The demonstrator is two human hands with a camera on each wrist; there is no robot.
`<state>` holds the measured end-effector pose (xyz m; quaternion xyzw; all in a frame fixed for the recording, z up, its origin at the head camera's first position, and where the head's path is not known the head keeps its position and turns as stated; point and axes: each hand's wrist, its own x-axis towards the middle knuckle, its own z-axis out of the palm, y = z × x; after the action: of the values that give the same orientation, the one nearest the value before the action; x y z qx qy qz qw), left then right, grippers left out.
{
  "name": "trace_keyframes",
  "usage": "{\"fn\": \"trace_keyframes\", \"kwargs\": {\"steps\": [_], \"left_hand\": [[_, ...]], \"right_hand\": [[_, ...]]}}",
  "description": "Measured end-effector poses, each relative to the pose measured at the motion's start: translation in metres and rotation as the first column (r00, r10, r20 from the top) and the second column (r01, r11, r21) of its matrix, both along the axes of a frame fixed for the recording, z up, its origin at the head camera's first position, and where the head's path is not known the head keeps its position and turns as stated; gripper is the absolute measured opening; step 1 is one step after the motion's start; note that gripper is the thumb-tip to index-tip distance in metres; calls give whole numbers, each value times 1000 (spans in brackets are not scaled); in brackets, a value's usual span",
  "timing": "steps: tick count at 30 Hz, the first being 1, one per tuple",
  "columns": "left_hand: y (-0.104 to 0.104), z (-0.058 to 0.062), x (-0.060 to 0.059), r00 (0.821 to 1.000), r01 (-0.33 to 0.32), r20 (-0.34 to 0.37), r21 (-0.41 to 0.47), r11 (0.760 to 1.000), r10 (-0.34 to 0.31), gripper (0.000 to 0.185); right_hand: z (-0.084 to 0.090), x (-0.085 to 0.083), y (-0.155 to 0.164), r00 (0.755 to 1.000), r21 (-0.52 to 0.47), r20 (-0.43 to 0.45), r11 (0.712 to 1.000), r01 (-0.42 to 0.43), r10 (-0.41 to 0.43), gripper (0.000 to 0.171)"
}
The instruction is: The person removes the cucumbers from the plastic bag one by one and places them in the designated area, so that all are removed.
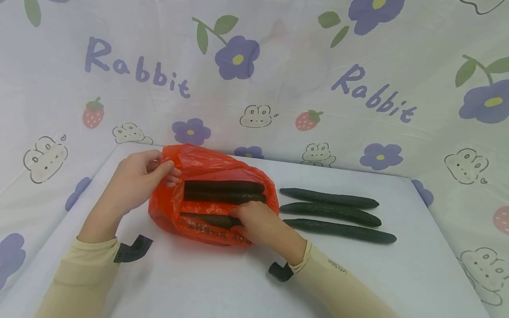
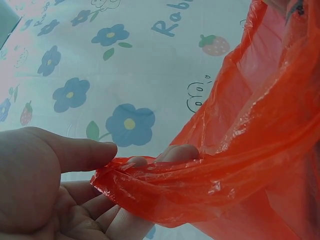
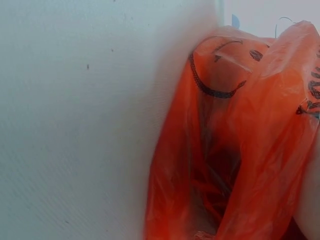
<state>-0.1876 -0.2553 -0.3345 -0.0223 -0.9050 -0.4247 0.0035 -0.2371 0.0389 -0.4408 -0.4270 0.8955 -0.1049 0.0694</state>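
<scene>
A thin, crinkled orange plastic bag [image 1: 210,194] lies on its side on the smooth white bench [image 1: 222,282], its mouth facing right. The left hand [image 1: 135,181] pinches the bag's bunched upper rim between thumb and fingers (the left wrist view shows the film gathered into glossy folds there). The right hand [image 1: 260,227] is at the mouth, its fingers curled around the near cucumber [image 1: 210,219], which lies partly inside the bag.

Two more cucumbers [image 1: 224,192], long, dark green and slender, lie side by side deeper in the bag, their long axes running left to right. Three loose cucumbers [image 1: 334,214] lie just right of the bag on the bench, parallel, also lengthwise left to right, slightly tilted toward the near right. A soft printed cloth [image 1: 278,79] with flowers, rabbits and strawberries hangs behind.
</scene>
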Motion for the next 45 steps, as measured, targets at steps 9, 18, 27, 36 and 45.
{"fn": "trace_keyframes", "kwargs": {"steps": [9,18,27,36,45], "left_hand": [[0,0,0,1000,4,-8,1,1000,-4,32],[1,0,0,1000,3,9,4,1000,-3,33],[2,0,0,1000,4,17,11,1000,-4,33],[2,0,-1,1000,6,19,10,1000,-6,33],[0,-1,-2,1000,12,6,8,1000,-12,32]], "right_hand": [[6,-4,2,999,-26,-38,1000,-8,7,12],[23,-3,8,999,-48,-36,998,29,-30,32],[34,-4,21,996,-72,-23,994,84,-86,42],[47,-4,38,991,-114,-33,986,122,-127,44],[56,-3,54,991,-158,-39,980,120,-128,45]]}}
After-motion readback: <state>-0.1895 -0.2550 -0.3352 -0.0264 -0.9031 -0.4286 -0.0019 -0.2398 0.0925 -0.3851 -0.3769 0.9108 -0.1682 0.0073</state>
